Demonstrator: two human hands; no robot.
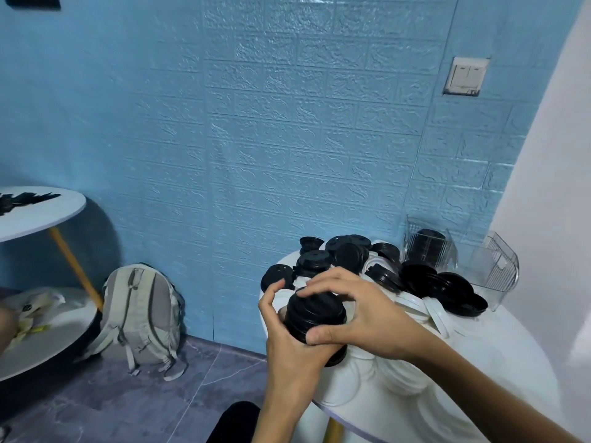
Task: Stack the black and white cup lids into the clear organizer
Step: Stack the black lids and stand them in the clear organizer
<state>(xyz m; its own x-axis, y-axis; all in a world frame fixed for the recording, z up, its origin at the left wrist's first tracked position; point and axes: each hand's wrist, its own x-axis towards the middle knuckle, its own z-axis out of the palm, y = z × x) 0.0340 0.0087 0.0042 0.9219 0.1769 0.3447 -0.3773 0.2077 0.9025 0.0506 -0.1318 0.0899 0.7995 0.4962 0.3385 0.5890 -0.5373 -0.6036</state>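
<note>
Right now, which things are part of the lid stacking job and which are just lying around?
Part of the job:
- stack of black lids, held by the left hand and right hand
- loose black lids
- white lids
- clear organizer, with black lids already in one slot

Just lying around:
- backpack
- light switch
- other table

There are two hands, the left hand (287,353) and the right hand (355,314), and together they hold one stack of black lids (315,314). Two clear organizers (492,270) stand at the back of one round white table (499,362). The loose black lids (348,255) and white lids (412,306) are too many to count. One backpack (140,318) is on the floor.
</note>
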